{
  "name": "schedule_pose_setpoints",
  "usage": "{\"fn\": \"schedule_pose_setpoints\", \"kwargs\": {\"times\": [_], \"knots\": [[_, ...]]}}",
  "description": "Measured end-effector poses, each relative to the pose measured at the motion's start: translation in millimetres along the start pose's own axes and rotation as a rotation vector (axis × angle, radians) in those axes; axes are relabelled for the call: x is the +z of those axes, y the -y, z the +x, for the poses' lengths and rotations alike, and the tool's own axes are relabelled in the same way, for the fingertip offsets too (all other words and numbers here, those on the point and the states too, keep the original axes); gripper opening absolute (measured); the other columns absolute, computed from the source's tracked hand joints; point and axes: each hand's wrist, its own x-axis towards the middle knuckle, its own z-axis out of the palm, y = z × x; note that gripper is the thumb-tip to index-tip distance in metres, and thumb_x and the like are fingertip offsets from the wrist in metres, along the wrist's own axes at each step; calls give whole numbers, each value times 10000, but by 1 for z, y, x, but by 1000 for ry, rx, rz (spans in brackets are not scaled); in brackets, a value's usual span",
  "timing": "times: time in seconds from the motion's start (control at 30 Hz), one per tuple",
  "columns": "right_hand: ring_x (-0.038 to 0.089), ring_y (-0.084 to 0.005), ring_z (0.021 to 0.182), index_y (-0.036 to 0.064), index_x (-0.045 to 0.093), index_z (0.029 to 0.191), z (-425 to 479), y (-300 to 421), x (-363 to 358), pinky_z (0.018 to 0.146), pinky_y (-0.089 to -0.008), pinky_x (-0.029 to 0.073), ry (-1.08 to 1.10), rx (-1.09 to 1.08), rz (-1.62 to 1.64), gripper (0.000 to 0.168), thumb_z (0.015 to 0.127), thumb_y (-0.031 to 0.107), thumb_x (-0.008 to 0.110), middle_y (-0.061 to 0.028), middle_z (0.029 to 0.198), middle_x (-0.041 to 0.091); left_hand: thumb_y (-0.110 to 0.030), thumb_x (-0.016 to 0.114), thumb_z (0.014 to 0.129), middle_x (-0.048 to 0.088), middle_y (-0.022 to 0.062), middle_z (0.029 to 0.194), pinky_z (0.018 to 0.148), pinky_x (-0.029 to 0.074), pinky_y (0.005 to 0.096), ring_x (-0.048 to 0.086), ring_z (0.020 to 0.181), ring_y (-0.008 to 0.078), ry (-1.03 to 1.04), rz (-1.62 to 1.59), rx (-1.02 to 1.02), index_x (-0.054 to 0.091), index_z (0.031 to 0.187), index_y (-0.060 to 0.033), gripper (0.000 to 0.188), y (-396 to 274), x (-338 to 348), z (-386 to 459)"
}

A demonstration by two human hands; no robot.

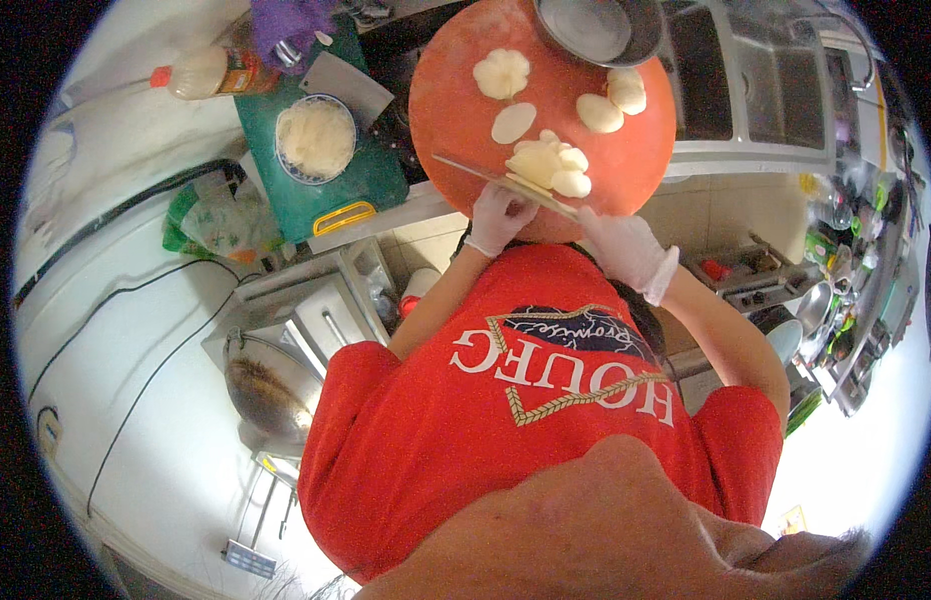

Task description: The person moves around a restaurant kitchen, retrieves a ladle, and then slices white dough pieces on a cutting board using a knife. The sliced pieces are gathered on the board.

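Note:
On the round orange cutting board point(450, 97) lies a heap of pale, peeled slices point(544, 163), probably potato. A kitchen knife point(465, 168), seen almost edge-on, crosses the near side of this heap. My gloved right hand point(629, 251) grips the knife at its right end. Close against the blade on the near side is my gloved left hand point(500, 217), its fingertips partly hidden by the knife. Whether it holds a piece is unclear. Farther back are a fanned stack of slices point(501, 73), a single oval slice point(513, 123) and whole peeled pieces point(600, 113).
A metal pan point(597, 30) sits on the board's far edge. Left, a green cutting board point(267, 161) carries a bowl of pale shreds point(315, 140) and a cleaver point(349, 88). A plastic bottle point(203, 73) lies beyond it. Metal sinks point(780, 82) are at right.

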Motion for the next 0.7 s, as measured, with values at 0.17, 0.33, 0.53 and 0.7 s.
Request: {"fn": "schedule_pose_setpoints", "kwargs": {"times": [0.17,0.33,0.53,0.7], "knots": [[622,-350,589,40,426,905,-22,10,-7,490,-446,483,6,45,-64,127,830,113,497,-153,634,601,-285,782,672,626,128,1027,823,489,428,588,958,365,44,40,-29,602,1092,-82,500,2,0,-4],[646,-340,612,46,458,962,-21,11,-6,477,-438,507,2,44,-70,118,874,125,456,-168,689,621,-323,778,670,639,129,1023,807,489,424,599,948,345,71,12,-88,618,1057,-90,479,3,1,-4],[650,-318,586,44,488,1012,-21,26,-10,458,-424,519,-21,84,-72,155,910,141,423,-170,715,627,-324,775,660,671,109,893,750,502,415,636,838,323,92,-47,-177,647,952,-90,396,4,3,-5],[638,-278,523,54,504,1079,-25,28,-12,414,-400,503,-106,45,-125,206,921,153,417,-128,657,623,-275,787,651,672,115,861,717,511,410,646,804,321,61,-71,-160,638,903,-79,352,3,4,-4]]}}
